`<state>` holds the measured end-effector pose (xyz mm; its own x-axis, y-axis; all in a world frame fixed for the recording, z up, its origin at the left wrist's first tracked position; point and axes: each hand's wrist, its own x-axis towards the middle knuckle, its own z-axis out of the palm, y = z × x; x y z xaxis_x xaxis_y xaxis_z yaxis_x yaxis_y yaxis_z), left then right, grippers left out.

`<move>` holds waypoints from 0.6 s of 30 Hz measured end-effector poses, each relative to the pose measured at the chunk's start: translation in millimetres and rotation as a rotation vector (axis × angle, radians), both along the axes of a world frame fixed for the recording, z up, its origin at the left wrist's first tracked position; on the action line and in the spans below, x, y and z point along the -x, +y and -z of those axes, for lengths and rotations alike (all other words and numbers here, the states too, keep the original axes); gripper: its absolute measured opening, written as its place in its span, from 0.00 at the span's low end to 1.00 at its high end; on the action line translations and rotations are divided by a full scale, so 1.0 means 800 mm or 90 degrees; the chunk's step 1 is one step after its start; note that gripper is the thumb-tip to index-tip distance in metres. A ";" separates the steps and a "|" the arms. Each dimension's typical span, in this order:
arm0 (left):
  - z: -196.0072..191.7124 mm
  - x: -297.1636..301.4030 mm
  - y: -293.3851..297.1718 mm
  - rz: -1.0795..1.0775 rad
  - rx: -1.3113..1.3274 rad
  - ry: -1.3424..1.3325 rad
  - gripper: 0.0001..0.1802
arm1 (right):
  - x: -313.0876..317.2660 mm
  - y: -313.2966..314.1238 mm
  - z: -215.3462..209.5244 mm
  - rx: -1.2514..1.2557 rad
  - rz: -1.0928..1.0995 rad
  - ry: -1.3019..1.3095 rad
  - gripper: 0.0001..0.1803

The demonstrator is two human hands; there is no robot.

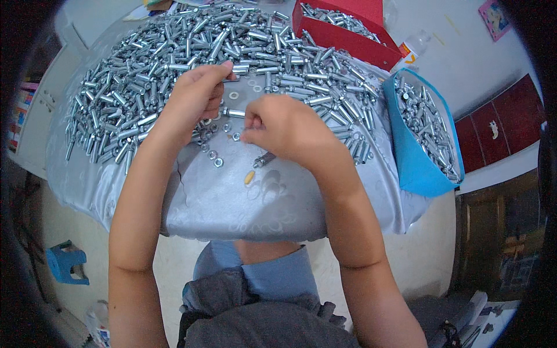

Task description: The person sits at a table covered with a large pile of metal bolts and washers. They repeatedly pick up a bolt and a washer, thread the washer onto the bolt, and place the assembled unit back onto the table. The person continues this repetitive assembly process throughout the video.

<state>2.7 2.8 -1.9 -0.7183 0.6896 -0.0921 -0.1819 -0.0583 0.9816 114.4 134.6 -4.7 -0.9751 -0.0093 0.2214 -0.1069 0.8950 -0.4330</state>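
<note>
A heap of silvery sleeve anchor bolts covers the far part of the table. My left hand is at the near edge of the heap, fingers curled and thumb against the forefinger. Bolts lie right by its fingertips; whether it grips one is hidden. My right hand is closed, its fingertips low over the table beside a loose nut; what they pinch cannot be made out. Between the hands lies a single bolt. Loose washers and several nuts are scattered nearby. Another bolt lies under my right hand.
A silvery-grey cloth covers the table, with a small yellow piece on it. At the right stands a blue fabric bin full of bolts. A red box of bolts and a plastic bottle are at the back right.
</note>
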 end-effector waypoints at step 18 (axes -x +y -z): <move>0.003 -0.009 0.001 0.041 0.041 0.083 0.14 | 0.024 0.008 -0.013 0.642 0.016 0.108 0.10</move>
<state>9.6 3.2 -4.3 -0.6818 0.7301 -0.0461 -0.0538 0.0129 0.9985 95.0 141.3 5.3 -0.9278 0.2773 0.2496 -0.2230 0.1243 -0.9669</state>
